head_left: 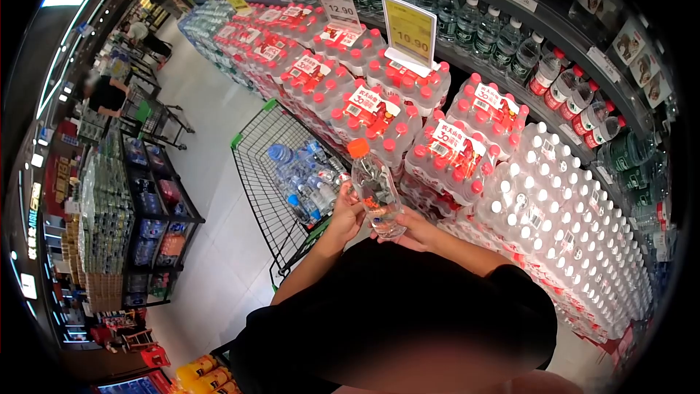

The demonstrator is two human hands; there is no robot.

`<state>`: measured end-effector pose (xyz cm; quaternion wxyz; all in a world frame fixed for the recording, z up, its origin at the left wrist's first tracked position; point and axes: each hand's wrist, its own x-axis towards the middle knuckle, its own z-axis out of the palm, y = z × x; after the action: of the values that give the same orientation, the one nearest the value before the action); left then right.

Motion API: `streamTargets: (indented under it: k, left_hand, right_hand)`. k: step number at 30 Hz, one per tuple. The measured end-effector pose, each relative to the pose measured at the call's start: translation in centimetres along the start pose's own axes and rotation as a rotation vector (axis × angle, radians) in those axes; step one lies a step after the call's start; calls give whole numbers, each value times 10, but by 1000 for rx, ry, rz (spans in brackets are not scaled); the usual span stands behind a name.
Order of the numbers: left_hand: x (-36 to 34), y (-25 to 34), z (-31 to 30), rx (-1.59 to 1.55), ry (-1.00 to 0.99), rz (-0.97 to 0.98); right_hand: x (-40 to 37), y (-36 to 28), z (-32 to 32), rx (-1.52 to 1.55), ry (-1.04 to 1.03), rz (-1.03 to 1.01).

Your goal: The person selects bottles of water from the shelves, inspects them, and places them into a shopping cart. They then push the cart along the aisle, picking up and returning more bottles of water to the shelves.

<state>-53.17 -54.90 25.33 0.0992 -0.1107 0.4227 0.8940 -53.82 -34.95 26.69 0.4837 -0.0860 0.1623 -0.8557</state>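
Observation:
A clear water bottle (376,181) with an orange cap is held tilted in front of my body. My left hand (347,211) is closed around its left side, and my right hand (410,229) grips it near the base. Orange-red print shows on the bottle's lower part. Just beyond my left hand stands a wire shopping cart (251,164) with green corners. Inside it lie several clear bottles with blue caps (293,200) and one large bottle with a blue top (279,153).
Shrink-wrapped packs of red-capped bottles (368,106) are stacked ahead, with white-capped packs (539,197) on the right. Price signs (410,33) stand on the stacks. Behind runs a shelf of bottles (474,29). To the left are a tiled aisle (211,175), a display rack (157,211) and another cart (157,113).

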Motion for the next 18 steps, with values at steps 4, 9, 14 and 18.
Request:
streamTargets:
  k: [4, 9, 14, 18]
  left_hand:
    - [6, -2, -2, -36, 14, -11]
    - [15, -7, -18, -140, 98, -59]
    - [18, -5, -11, -33, 29, 14]
    - [16, -1, -6, -29, -10, 34]
  right_hand:
    - [0, -2, 0, -14, 6, -6]
    - [3, -7, 6, -67, 54, -24]
    - [8, -10, -1, -32, 3, -15]
    - [12, -13, -6, -17, -31, 4]
